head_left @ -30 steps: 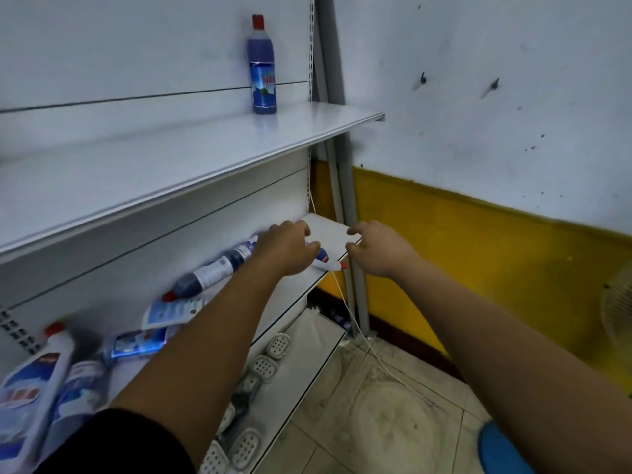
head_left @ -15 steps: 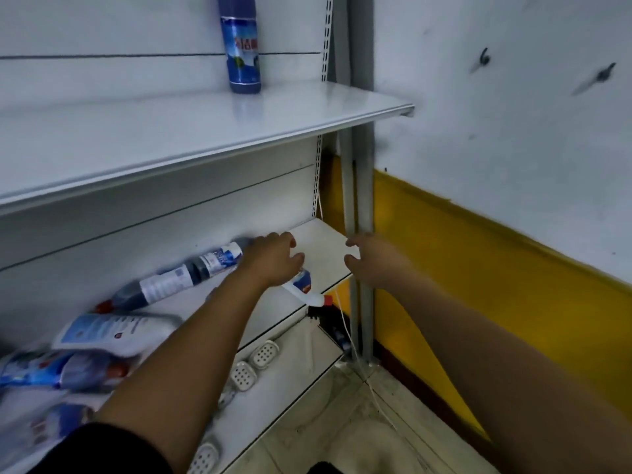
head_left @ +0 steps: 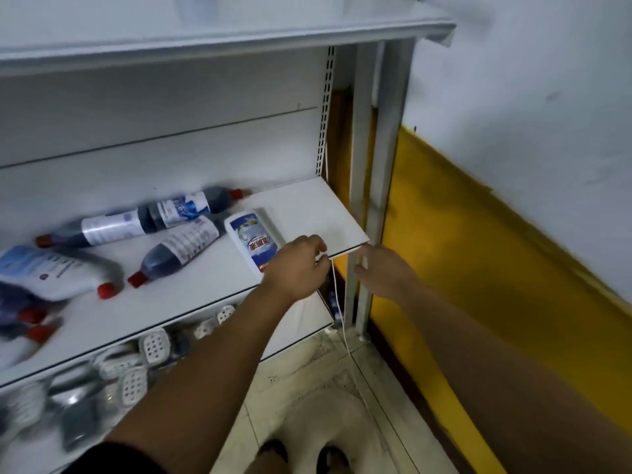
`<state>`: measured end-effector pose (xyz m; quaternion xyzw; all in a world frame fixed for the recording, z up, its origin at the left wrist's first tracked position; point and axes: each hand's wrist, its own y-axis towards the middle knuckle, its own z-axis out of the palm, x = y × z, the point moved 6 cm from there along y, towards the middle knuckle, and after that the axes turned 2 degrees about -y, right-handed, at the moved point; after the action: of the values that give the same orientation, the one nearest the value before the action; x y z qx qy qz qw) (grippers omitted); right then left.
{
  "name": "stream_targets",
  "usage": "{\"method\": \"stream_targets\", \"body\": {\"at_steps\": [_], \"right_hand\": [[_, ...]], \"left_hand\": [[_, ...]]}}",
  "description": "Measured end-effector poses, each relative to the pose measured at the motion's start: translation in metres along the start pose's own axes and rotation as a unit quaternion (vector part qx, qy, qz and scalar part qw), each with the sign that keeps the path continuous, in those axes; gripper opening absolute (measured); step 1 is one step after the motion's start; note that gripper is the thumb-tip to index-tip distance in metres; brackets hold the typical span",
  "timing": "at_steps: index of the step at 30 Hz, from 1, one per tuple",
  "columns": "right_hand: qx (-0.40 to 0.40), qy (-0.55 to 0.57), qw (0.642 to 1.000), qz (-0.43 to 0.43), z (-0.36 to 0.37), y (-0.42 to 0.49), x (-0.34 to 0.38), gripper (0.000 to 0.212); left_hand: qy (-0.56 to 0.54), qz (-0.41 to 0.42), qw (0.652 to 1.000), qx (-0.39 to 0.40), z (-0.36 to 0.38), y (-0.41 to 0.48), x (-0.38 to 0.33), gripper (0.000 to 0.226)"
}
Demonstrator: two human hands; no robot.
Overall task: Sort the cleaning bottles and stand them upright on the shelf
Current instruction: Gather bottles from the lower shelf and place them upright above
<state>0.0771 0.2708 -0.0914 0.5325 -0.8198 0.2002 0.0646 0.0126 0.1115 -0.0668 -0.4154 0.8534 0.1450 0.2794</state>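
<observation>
The white cleaner bottle (head_left: pixel 254 239) lies flat at the right end of the middle shelf (head_left: pixel 307 206), showing more of its body than 0.5 s ago. The left hand (head_left: pixel 297 265) has slid to its neck end and curls over it. The right hand (head_left: pixel 383 271) hangs loosely curled and holds nothing. Standing the bottle upright looks to be the next step.

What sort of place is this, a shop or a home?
Likely a small shop: white metal shelving with a slotted upright, many similar cleaning bottles lying on one shelf, and what look like soap dishes stocked below.
</observation>
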Motion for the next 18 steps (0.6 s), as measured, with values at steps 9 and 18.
{"method": "stream_targets", "body": {"at_steps": [9,18], "right_hand": [[0.033,0.027,0.999,0.016,0.129,0.063,-0.065,0.029],[0.059,0.084,0.993,0.050,0.319,0.146,-0.145,0.040]], "left_hand": [[0.068,0.037,0.989,0.122,0.161,0.018,0.046,0.031],[0.112,-0.028,0.987,0.114,0.298,0.081,0.200,0.043]]}}
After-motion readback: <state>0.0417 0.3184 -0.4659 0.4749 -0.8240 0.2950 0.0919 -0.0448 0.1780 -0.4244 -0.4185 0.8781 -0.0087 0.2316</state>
